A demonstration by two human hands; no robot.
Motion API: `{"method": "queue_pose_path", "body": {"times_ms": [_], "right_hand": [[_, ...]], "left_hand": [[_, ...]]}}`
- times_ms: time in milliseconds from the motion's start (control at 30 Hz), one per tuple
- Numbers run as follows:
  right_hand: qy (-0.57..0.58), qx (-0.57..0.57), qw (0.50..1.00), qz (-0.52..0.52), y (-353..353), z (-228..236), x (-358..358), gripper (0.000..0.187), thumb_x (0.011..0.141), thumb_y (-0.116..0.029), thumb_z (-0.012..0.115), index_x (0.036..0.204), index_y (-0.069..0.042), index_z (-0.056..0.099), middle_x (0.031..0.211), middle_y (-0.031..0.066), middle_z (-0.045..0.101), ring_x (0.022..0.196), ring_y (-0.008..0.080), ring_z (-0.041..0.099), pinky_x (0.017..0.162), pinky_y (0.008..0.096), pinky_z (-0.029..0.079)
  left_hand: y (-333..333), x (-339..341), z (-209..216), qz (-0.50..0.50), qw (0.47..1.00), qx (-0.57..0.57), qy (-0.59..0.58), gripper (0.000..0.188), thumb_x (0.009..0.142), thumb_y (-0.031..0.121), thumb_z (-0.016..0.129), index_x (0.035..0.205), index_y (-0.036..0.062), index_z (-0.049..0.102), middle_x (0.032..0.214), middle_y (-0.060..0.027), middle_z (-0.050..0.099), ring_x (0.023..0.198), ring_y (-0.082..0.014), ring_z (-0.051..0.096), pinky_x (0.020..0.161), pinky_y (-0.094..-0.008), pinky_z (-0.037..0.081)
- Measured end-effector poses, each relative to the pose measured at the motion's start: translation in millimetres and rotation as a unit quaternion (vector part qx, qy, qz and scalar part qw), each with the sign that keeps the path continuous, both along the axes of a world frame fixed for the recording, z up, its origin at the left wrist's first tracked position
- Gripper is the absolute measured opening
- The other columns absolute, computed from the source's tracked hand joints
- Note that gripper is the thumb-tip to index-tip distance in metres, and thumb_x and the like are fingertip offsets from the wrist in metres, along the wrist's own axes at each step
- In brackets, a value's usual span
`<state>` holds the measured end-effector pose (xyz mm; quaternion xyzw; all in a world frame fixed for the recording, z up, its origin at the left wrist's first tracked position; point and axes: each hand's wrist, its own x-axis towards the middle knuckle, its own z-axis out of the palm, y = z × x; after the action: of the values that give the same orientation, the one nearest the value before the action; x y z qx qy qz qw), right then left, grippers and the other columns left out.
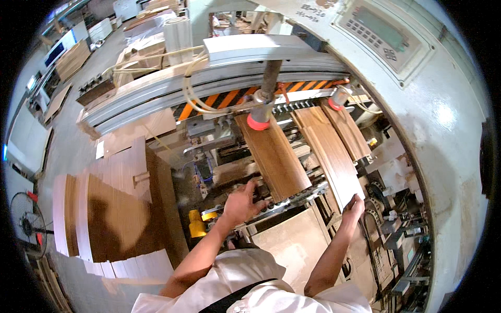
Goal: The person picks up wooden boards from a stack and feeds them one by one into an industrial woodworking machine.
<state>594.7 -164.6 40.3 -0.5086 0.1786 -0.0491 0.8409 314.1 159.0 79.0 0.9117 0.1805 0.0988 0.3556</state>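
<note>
My left hand [242,203] is empty, its fingers spread, just short of the near end of a brown wooden board [274,159]. That board lies on the machine bed, with a round press foot with a red pad [258,123] over its far end. My right hand [354,207] grips the near right corner of a second, lighter-looking wooden board [330,159], its fingers bent round the edge. Beyond that, a third wooden board [348,133] lies alongside, below another red-rimmed press foot [339,98]. Whether the feet press on the wood, I cannot tell.
A tall stack of wooden boards [117,208] stands at the left. A metal beam [156,94] and an orange-black striped guard [224,100] cross behind the bed. A yellow motor-like part [197,224] sits near my left forearm. The machine housing with a control panel [378,31] rises at right.
</note>
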Motion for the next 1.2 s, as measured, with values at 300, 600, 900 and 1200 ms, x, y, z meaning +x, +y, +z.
{"method": "queue_pose_path", "body": {"times_ms": [300, 600, 900, 1200], "right_hand": [[-0.034, -0.041, 0.985, 0.162, 39, -14, 57, 0.053, 0.088, -0.023, 0.051, 0.13, 0.009, 0.047, 0.118, 0.0206, 0.057, 0.104, 0.0306, 0.056, 0.088, 0.0428, 0.047], [0.05, -0.078, 0.979, 0.181, 51, -14, 96, 0.027, 0.097, -0.028, 0.041, 0.079, -0.008, 0.047, 0.071, 0.007, 0.049, 0.061, 0.0216, 0.043, 0.055, 0.0388, 0.04], [-0.073, -0.234, 0.969, 0.036, 15, -57, 12, 0.043, 0.092, -0.039, 0.056, 0.118, -0.005, 0.059, 0.108, 0.0125, 0.061, 0.099, 0.0276, 0.057, 0.079, 0.0432, 0.047], [0.036, -0.222, 0.948, 0.224, 77, -90, -279, 0.043, 0.092, -0.035, 0.057, 0.126, -0.009, 0.055, 0.131, 0.0112, 0.056, 0.114, 0.0344, 0.058, 0.089, 0.0519, 0.046]], "left_hand": [[7, -62, 17, 0.061, 0.976, -0.192, -0.076, 0.092, 0.083, 0.044, 0.071, 0.146, 0.0013, 0.019, 0.112, -0.0231, 0.065, 0.106, -0.0408, 0.061, 0.095, -0.0477, 0.046], [72, -245, 75, 0.296, 0.929, -0.036, -0.218, 0.08, 0.081, 0.031, 0.075, 0.139, -0.0055, 0.033, 0.132, -0.024, 0.053, 0.127, -0.0359, 0.048, 0.11, -0.0415, 0.034], [138, -475, 90, 0.628, 0.734, 0.188, 0.178, 0.103, 0.07, 0.048, 0.079, 0.149, 0.0062, 0.027, 0.155, -0.0239, 0.021, 0.145, -0.0367, 0.016, 0.113, -0.0615, 0.019], [147, -514, 31, 0.618, 0.747, 0.172, 0.175, 0.087, 0.077, 0.027, 0.077, 0.146, 0.0055, 0.03, 0.149, -0.0331, 0.023, 0.142, -0.0449, 0.021, 0.107, -0.0688, 0.021]]}}
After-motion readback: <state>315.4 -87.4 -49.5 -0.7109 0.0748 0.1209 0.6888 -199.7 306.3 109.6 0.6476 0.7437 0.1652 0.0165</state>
